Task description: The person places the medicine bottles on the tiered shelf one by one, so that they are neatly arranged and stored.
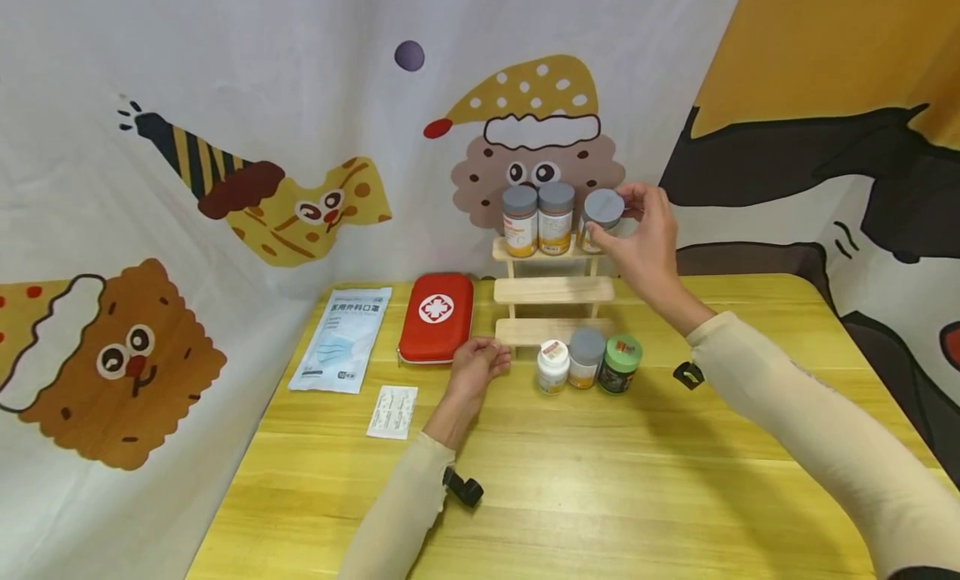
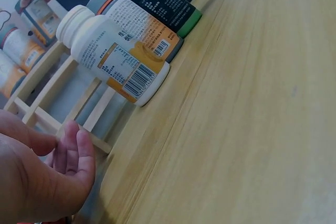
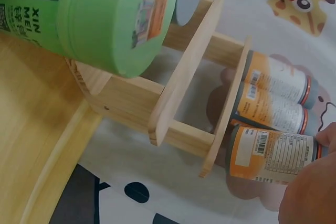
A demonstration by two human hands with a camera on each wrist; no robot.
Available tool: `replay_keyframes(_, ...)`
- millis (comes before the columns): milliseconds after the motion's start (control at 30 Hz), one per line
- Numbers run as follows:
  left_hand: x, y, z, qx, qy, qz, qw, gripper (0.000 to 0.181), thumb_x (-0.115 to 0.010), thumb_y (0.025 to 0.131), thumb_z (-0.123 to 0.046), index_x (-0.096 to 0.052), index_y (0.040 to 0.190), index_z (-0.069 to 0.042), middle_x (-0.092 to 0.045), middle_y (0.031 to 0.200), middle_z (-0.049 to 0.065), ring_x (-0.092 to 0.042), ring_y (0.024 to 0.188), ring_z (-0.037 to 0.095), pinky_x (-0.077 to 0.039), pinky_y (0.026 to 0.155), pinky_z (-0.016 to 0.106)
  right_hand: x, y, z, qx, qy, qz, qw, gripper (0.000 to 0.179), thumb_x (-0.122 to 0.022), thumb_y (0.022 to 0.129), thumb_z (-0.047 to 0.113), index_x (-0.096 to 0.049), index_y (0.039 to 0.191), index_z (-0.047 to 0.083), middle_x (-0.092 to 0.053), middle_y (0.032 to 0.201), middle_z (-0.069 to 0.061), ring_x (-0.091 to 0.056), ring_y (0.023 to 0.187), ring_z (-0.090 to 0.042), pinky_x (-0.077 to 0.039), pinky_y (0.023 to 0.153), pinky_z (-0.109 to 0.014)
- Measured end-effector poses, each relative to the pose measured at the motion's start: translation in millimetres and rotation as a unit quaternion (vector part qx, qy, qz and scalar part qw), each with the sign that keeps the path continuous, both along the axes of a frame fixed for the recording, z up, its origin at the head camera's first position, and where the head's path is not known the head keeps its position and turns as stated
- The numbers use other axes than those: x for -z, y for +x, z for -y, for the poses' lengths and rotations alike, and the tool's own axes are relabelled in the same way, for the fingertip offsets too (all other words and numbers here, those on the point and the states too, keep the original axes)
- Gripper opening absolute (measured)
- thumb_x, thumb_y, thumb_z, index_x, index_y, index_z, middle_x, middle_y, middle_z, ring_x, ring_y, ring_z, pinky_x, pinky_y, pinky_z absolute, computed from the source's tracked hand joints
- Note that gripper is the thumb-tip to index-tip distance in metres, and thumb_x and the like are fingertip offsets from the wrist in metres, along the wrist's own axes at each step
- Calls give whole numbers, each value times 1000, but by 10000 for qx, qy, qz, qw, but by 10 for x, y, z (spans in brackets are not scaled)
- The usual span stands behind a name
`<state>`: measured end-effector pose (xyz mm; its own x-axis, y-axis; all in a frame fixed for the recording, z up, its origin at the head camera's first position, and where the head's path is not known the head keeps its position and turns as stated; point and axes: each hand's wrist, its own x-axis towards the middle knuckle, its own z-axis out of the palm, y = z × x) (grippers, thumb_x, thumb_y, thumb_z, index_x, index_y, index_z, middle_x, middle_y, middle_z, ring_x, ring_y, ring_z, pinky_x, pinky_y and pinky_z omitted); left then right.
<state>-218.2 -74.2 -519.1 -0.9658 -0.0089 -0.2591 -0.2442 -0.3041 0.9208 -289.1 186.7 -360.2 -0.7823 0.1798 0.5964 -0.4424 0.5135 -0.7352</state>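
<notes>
My right hand (image 1: 647, 238) grips a grey-lidded supplement bottle (image 3: 270, 153) by its lid, upright at the right end of the wooden step rack's (image 1: 553, 291) top tier. Two matching bottles, one left (image 1: 520, 223) and one in the middle (image 1: 556, 222), stand beside it on that tier. Low at the rack's left side is my left hand (image 1: 474, 370), fingers loosely curled, fingertips close to the rack's foot with nothing visible between them. In front of the lowest tier stand a white bottle (image 2: 113, 56), a grey-lidded bottle (image 2: 139, 22) and a green-lidded jar (image 1: 620, 365).
A red first-aid case (image 1: 437, 317) lies left of the rack, beside a pale mask packet (image 1: 341, 340). A small white printed packet (image 1: 392, 412) lies nearer on the wooden table (image 1: 600, 497). Behind the rack hangs a cartoon-printed cloth (image 1: 315, 80).
</notes>
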Motion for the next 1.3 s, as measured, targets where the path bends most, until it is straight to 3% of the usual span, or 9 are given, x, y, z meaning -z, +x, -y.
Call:
replay_keyframes(167, 2, 0, 3, -17, 43, -9, 10000, 10, -56, 107, -2, -57, 115, 5, -75, 96, 11, -74, 88, 18, -67, 84, 29, 28, -60, -12, 24, -13, 72, 10000, 57, -87, 84, 10, -55, 130, -4, -55, 124, -15, -60, 110, -23, -56, 105, -43)
replay_keyframes(500, 37, 0, 36, -33, 32, 2, 10000, 11, -57, 107, -2, -56, 115, 5, -75, 100, 15, -75, 90, 20, -67, 87, 32, 63, -265, -52, 20, -51, 325, 9995, 56, -85, 87, 18, -57, 131, -2, -58, 126, -14, -61, 107, -19, -59, 101, -41)
replay_keyframes(600, 37, -2, 33, -29, 24, -28, 10000, 13, -57, 107, -2, -56, 117, 6, -75, 101, 16, -74, 89, 20, -67, 85, 31, 77, -344, -67, 28, -71, 295, 9995, 55, -85, 87, 21, -59, 131, -1, -60, 126, -16, -62, 105, -20, -59, 97, -34)
replay_keyframes(733, 30, -10, 17, 0, 36, -14, 10000, 14, -57, 107, -2, -56, 118, 7, -75, 102, 17, -74, 89, 19, -67, 85, 30, 101, -418, -79, -18, -81, 176, 9998, 54, -86, 87, 21, -61, 130, 0, -61, 124, -16, -62, 105, -22, -59, 96, -34)
replay_keyframes(967, 26, -21, 1, 21, 62, 20, 10000, 11, -57, 107, -2, -56, 116, 5, -74, 102, 16, -74, 89, 20, -67, 85, 30, 100, -436, -81, 7, -62, 34, 10000, 53, -86, 87, 20, -62, 129, -1, -62, 122, -16, -63, 104, -23, -60, 96, -43)
replay_keyframes(1300, 30, -22, 5, 7, 23, 42, 10000, 9, -55, 108, -2, -57, 114, 3, -74, 101, 15, -73, 89, 18, -67, 85, 30, 112, -402, -79, -371, -175, 193, 9990, 55, -84, 91, 19, -60, 136, 0, -60, 130, -18, -63, 114, -27, -58, 105, -45)
